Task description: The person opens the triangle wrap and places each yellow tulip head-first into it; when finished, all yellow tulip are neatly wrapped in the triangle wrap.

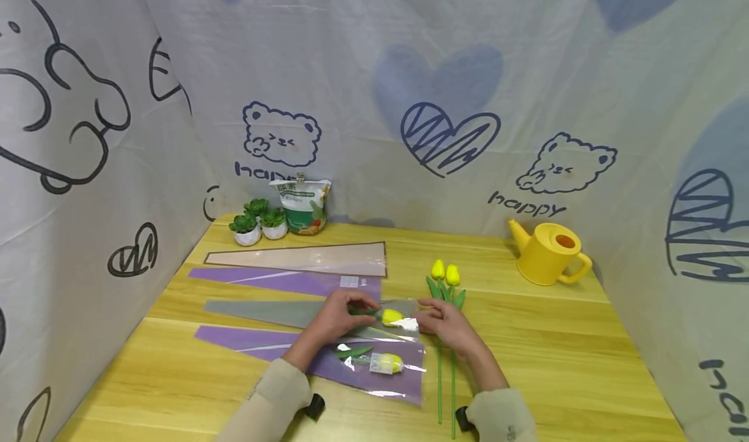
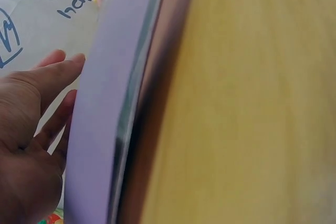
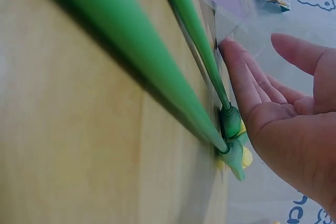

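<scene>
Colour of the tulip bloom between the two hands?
Yellow; the tulip bloom shows best in the head view.

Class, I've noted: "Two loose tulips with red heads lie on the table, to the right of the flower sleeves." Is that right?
Not quite: the head view shows that the loose tulips have yellow heads, not red. Two do lie on the table, to the right of the flower sleeves.

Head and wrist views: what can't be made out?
Head: print on the label of the nearest purple sleeve, too small.
Head: stem of the tulip beside the left hand, partly covered by that hand.
Left wrist: ends of the lower fingers, hidden behind purple film.
Right wrist: two green stems, cut off by the top edge.
</scene>
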`<state>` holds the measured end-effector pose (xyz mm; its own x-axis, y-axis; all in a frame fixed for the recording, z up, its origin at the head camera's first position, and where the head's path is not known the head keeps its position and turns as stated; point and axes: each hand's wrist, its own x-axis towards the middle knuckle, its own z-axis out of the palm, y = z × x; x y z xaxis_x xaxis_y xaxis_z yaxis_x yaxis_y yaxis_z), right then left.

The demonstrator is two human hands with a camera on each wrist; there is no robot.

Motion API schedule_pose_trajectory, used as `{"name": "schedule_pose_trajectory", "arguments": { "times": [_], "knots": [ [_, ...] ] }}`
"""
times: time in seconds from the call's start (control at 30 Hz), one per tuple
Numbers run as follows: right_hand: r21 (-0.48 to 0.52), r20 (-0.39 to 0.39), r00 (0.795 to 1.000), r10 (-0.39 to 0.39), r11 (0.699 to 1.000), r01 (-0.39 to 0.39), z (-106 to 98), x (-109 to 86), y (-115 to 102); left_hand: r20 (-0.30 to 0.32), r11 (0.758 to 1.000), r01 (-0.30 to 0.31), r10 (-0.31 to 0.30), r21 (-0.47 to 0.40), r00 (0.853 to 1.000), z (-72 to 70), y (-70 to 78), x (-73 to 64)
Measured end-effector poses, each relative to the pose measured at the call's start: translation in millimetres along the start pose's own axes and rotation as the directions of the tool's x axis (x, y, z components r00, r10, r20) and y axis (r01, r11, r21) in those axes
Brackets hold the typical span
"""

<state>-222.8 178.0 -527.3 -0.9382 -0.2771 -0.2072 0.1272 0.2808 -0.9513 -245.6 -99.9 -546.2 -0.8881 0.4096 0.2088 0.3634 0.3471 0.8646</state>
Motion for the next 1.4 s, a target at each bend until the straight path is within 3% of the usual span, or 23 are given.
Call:
{"name": "schedule_pose_trajectory", "arguments": {
  "times": [0.6,1.4],
  "knots": [
    [-0.091,0.034,0.999,-0.034,0.995,0.037,-1.2,-0.6,2.3,-0.003,0.999,0.014,-0.014,0.035,1.000,-5.8,-1.9,-2.0],
    [-0.097,0.060,0.997,-0.055,0.994,0.060,-2.2,-1.2,-0.2,0.001,0.999,0.017,-0.017,0.047,1.000,-6.8,-3.8,-2.0]
  ]
}}
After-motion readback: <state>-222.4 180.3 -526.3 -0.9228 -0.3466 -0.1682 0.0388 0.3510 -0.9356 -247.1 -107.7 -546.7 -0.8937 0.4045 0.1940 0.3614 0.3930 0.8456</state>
